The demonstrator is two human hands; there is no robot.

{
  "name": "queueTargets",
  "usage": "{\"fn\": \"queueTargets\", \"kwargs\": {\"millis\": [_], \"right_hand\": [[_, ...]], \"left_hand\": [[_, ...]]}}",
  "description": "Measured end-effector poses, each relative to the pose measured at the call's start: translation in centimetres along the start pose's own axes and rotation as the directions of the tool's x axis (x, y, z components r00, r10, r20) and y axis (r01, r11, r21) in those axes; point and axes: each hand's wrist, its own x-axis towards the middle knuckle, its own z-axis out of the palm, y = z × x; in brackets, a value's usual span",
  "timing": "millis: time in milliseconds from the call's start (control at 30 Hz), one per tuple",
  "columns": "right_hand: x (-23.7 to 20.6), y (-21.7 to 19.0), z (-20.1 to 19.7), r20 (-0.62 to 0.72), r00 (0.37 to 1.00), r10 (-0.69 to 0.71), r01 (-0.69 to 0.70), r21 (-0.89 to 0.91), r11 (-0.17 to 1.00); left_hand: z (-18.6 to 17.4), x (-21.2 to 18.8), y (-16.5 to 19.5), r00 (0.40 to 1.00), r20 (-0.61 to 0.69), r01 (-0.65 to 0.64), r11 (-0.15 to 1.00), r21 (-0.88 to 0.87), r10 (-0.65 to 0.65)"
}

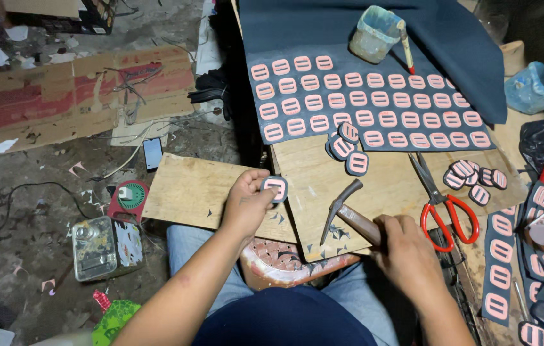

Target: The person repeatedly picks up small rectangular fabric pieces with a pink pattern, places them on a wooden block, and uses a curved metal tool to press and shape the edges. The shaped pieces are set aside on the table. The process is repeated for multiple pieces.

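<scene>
My left hand [246, 204] pinches a small rounded dark piece with a pink slotted face [276, 189] and holds it against the wooden board [323, 179]. A wood-handled hammer [343, 214] is gripped in my right hand [406, 253]; its dark metal head rests on the board just right of the piece. Three similar cut pieces [347, 148] lie stacked higher on the board. Behind them a dark sheet [374, 109] carries several rows of pink slotted shapes.
Red-handled scissors [441, 205] lie right of the hammer, with more cut pieces [477, 176] beside them. A plastic cup with a brush [377, 32] stands on the dark fabric. Strips of pink shapes [502, 256] lie at right. A metal tin [102, 247], phone [153, 152] and cardboard [86, 96] sit on the floor.
</scene>
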Motion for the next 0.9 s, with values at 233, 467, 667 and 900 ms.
{"fn": "queueTargets", "kwargs": {"millis": [233,467,667,900], "right_hand": [[-1.2,2.0,-3.1,0.101,0.989,0.112,-0.119,0.068,0.991],[1.1,0.1,-1.7,-0.153,0.981,0.116,0.039,0.752,0.658],[6.3,-2.8,1.2,-0.243,0.862,-0.444,0.473,0.07,0.878],[13.4,-6.2,1.8,-0.107,0.975,-0.193,0.219,0.366,0.905]], "left_hand": [[0.0,2.8,0.2,0.997,-0.047,0.063,0.998,-0.017,-0.063],[-0.4,4.1,0.7,0.999,0.053,0.015,0.999,-0.034,-0.013],[-0.2,5.8,0.8,0.998,0.042,0.052,0.993,0.104,-0.057],[0.1,7.9,0.3,0.998,0.051,0.035,0.992,0.119,-0.041]]}}
